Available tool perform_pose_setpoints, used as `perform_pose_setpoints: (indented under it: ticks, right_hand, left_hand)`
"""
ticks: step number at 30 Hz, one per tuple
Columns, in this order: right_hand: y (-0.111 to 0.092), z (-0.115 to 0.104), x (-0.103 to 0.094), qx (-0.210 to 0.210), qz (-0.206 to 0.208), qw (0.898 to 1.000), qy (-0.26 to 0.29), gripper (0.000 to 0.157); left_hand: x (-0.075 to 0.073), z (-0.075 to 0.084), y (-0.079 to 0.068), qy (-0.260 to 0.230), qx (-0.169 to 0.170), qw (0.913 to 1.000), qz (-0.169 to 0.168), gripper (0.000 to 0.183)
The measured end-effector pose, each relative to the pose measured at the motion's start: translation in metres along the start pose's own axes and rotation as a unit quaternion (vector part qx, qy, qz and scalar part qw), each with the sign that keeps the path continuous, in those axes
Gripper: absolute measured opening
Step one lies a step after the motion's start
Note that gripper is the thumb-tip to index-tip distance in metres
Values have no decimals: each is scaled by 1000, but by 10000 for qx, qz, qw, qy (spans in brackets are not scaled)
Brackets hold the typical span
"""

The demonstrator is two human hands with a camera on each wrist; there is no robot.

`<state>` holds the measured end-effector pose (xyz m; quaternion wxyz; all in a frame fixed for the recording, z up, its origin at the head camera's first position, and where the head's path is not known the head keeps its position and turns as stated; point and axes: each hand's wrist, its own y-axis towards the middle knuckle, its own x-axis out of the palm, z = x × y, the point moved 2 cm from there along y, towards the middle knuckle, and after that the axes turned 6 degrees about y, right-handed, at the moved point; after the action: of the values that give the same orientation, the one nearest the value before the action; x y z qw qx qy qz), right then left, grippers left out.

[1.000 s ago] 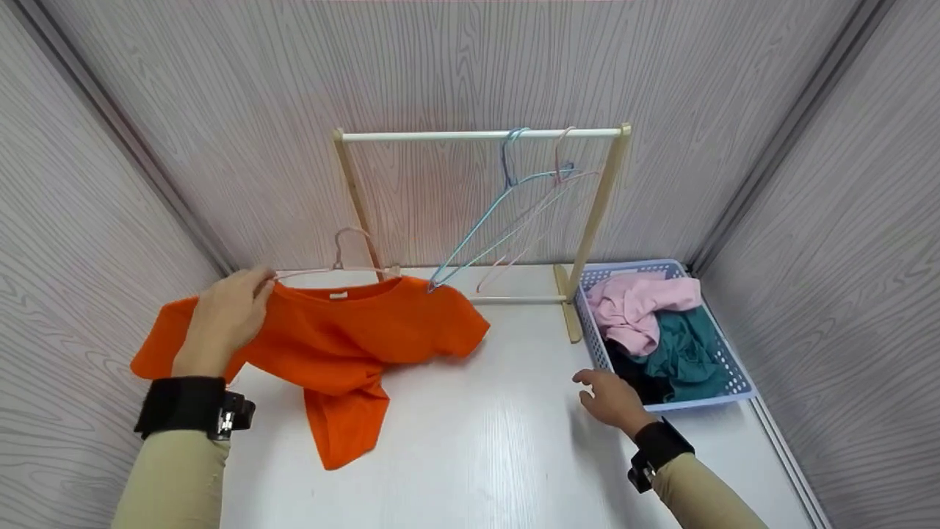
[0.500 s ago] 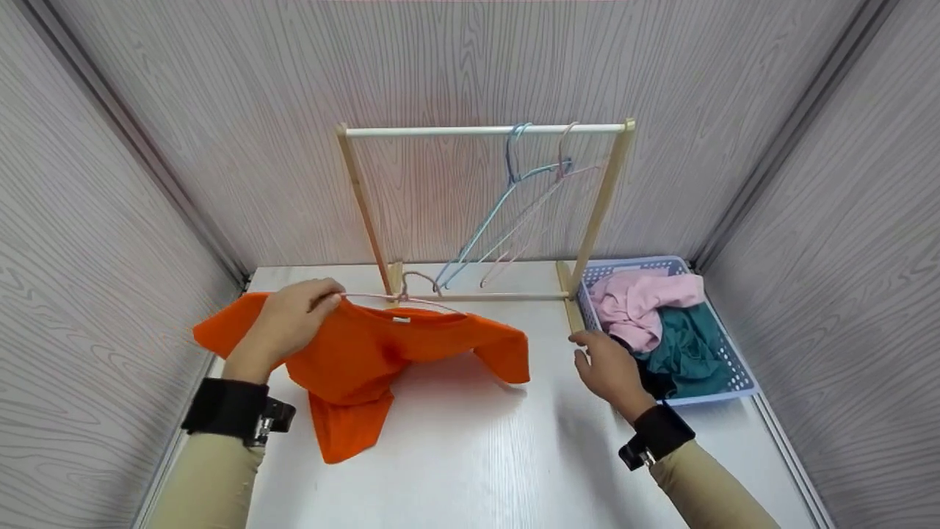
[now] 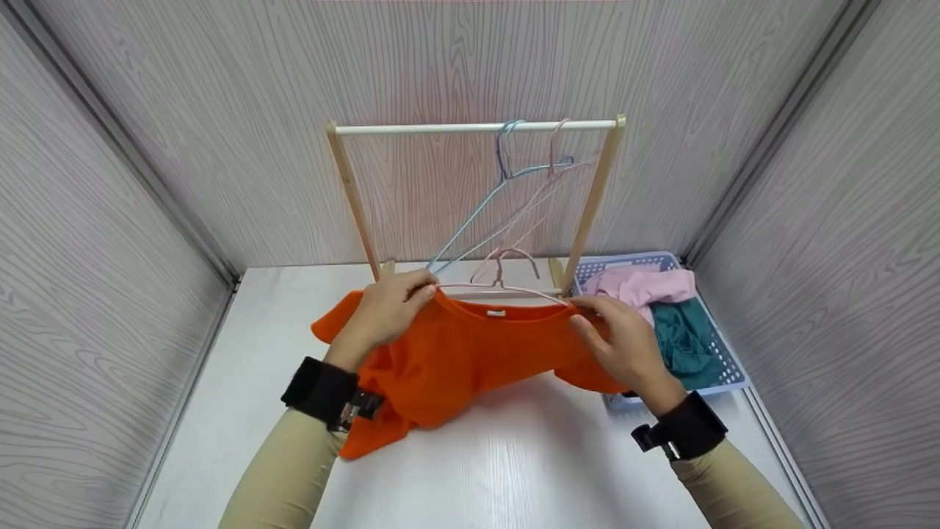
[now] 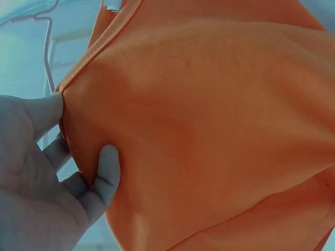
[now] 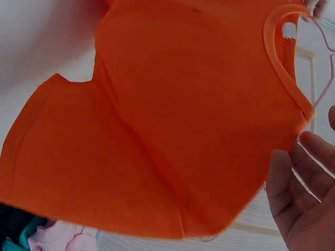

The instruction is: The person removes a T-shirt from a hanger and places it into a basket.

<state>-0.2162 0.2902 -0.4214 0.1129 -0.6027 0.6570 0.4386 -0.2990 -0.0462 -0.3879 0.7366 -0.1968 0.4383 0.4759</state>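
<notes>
An orange T-shirt [image 3: 470, 345] hangs on a pink wire hanger [image 3: 499, 283], its neckline with a white label facing up. My left hand [image 3: 389, 305] pinches the shirt's left shoulder and the hanger there, thumb in front beside the collar, as the left wrist view also shows. At the other shoulder, my right hand [image 3: 624, 338] touches the fabric near the collar, with thumb and forefinger apart. In the right wrist view the right hand's fingers [image 5: 314, 162] lie along the shoulder edge. The hanger's hook points up between both hands.
Behind stands a wooden rack with a white rail [image 3: 426, 128]. On its right half hang blue hangers [image 3: 470, 217] and a pink hanger [image 3: 552, 150]. A lilac basket [image 3: 727, 367] at right holds a pink garment [image 3: 639, 283], and a teal one [image 3: 683, 342].
The left hand has carried the orange T-shirt and hanger to the right, toward the middle. The right hand has come up from beside the basket to the shirt's right shoulder.
</notes>
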Motion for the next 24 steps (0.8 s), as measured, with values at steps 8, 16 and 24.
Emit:
perform_pose_setpoints:
  ticks: [8,16,24]
  right_hand:
    - [-2,7,-5,90,472,9987,-168,20]
    - [-2,8,8,-123,639,9978,-106,13]
    - [1,2,15,-182,262,9987,402,12]
  left_hand:
    - [16,14,4,43,-101,9991,-400,21]
    - [25,42,5,627,307,9961,-541,31]
    - [32,53,6,392,829,9939,-615,21]
